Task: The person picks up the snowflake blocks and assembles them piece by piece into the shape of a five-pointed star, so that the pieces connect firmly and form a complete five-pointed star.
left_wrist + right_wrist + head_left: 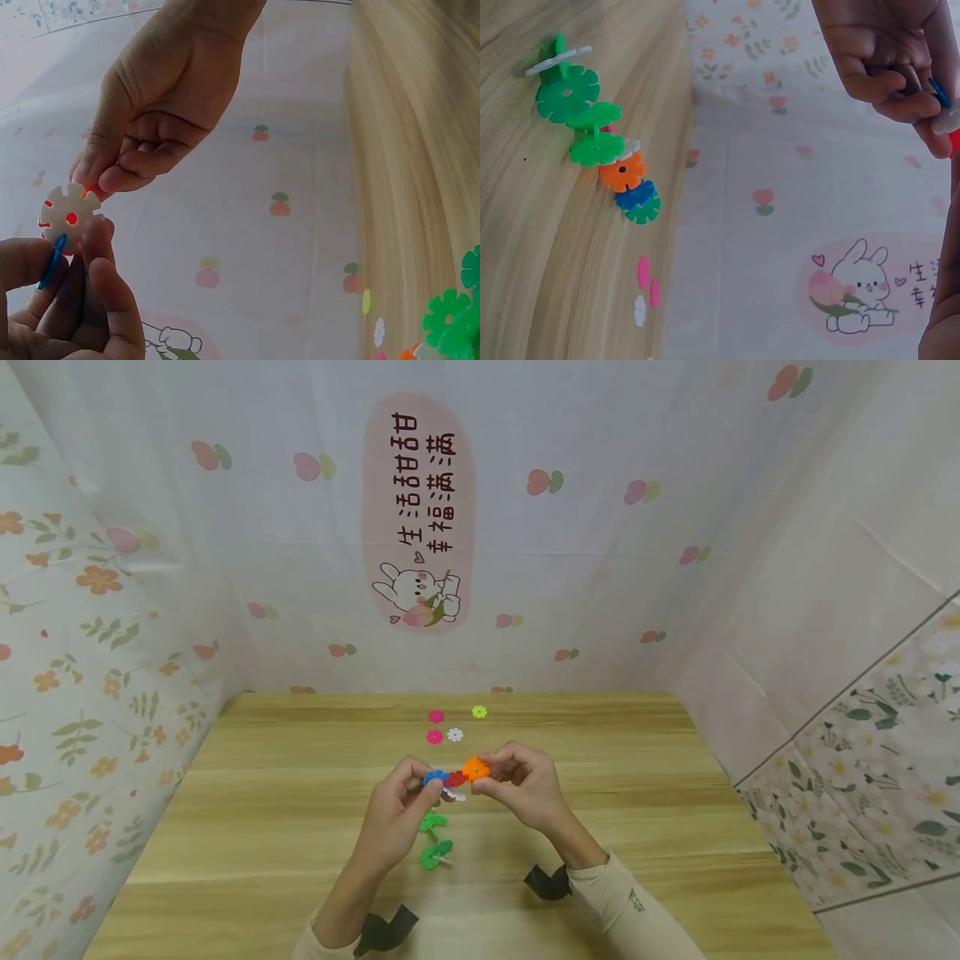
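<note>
Both hands are raised above the table, joined by a small cluster of notched discs. My left hand (392, 818) pinches a blue disc (436, 778) between thumb and fingers. From the other side my right hand (527, 787) grips an orange disc (476, 769) by its edge. Between them a red disc (456, 779) links the two. In the left wrist view a white disc (61, 210) faces the camera in front of the red one, touching the blue disc (52, 262). The orange disc is mostly hidden there by the right fingers.
Two pink discs (435, 737), a white disc (455, 735) and a yellow one (479, 712) lie at the back of the table (300, 777). Joined green pieces (432, 857) stand nearer. The right wrist view also shows orange (622, 171) and blue (635, 196) discs on the table.
</note>
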`<state>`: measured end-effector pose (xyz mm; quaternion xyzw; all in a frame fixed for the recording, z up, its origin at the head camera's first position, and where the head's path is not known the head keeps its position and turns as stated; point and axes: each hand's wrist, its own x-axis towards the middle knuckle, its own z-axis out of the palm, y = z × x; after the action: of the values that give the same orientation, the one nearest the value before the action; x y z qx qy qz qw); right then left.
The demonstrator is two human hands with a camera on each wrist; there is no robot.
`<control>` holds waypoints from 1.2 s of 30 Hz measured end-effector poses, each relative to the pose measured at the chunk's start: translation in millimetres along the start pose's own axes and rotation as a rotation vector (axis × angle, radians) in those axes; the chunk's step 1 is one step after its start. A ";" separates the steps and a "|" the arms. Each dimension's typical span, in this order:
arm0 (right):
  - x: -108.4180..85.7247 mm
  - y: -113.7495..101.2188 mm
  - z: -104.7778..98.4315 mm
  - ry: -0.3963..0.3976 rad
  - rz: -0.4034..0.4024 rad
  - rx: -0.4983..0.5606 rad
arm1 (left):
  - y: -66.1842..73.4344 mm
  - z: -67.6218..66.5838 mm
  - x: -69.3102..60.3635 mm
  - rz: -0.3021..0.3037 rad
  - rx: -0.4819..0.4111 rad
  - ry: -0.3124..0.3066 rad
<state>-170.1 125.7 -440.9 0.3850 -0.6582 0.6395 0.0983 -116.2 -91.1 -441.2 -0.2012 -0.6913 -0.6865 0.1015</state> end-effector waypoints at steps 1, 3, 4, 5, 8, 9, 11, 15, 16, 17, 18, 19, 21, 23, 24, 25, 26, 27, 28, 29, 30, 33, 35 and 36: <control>-0.2 -0.1 0.1 0.001 -0.001 0.000 | -0.2 -0.2 -0.3 -0.002 -0.005 -0.001; -0.5 -0.8 0.4 0.003 0.004 -0.013 | -0.4 0.0 -0.8 -0.004 -0.013 -0.003; -0.3 -1.2 0.5 0.002 0.001 -0.017 | -0.2 0.3 -1.2 -0.010 -0.017 -0.008; 0.1 -2.0 0.6 0.002 -0.002 -0.019 | 0.1 0.9 -1.6 -0.015 -0.022 -0.013; 1.7 -5.6 1.4 -0.007 -0.019 -0.030 | -0.1 3.1 -3.0 -0.033 -0.038 -0.021; 3.2 -9.4 2.1 -0.012 -0.024 -0.038 | -0.4 3.7 -3.5 -0.045 -0.040 -0.020; 6.3 -17.3 3.7 -0.021 -0.016 -0.058 | -1.3 3.7 -3.4 -0.058 -0.040 -0.020; 7.3 -12.6 4.1 -0.051 0.060 -0.097 | -3.4 0.0 -0.8 -0.121 0.008 -0.028; 6.6 -8.0 4.7 -0.058 0.094 -0.100 | -3.5 -1.3 0.1 -0.127 0.022 -0.034; 5.5 -2.9 5.8 -0.066 0.131 -0.102 | -3.4 -2.2 0.7 -0.136 0.036 -0.039; 4.8 1.5 7.4 -0.079 0.153 -0.104 | -3.2 -2.6 0.9 -0.149 0.058 -0.045; 5.0 2.6 10.1 -0.094 0.177 -0.112 | -3.3 -2.8 1.0 -0.149 0.079 -0.053; 6.5 -0.5 16.2 -0.133 0.192 -0.124 | -2.8 -2.1 0.0 -0.161 0.114 -0.064; 8.5 -5.3 21.5 -0.170 0.176 -0.134 | -3.6 -1.6 -1.4 -0.181 0.146 -0.077; 10.2 -8.4 23.7 -0.184 0.168 -0.139 | -4.2 -1.7 -2.3 -0.198 0.158 -0.075; 12.1 -11.8 25.3 -0.193 0.161 -0.140 | -4.9 -2.1 -3.1 -0.210 0.157 -0.066; 14.0 -14.7 26.4 -0.198 0.165 -0.133 | -5.8 -2.8 -3.9 -0.226 0.156 -0.049; 15.5 -15.0 26.7 -0.198 0.172 -0.124 | -6.8 -3.8 -4.7 -0.245 0.152 -0.028; 16.8 -13.3 26.5 -0.191 0.192 -0.113 | -7.9 -5.2 -5.7 -0.262 0.153 -0.004; 17.5 -9.1 25.5 -0.183 0.220 -0.097 | -9.0 -7.0 -6.8 -0.278 0.155 0.022; 18.1 -3.7 24.2 -0.168 0.256 -0.081 | -10.1 -9.0 -8.0 -0.292 0.155 0.046; 18.9 22.8 18.2 -0.101 0.374 -0.041 | -12.9 -15.7 -12.6 -0.342 0.158 0.108; 18.8 42.2 15.1 -0.043 0.462 -0.028 | -14.8 -19.9 -16.1 -0.371 0.168 0.136; 18.9 50.9 14.6 -0.018 0.494 -0.032 | -15.7 -21.7 -17.9 -0.389 0.181 0.149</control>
<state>-209.9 99.2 -470.5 0.2164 -0.7431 0.6303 -0.0610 -109.6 -114.6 -462.1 -0.0030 -0.7664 -0.6413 0.0359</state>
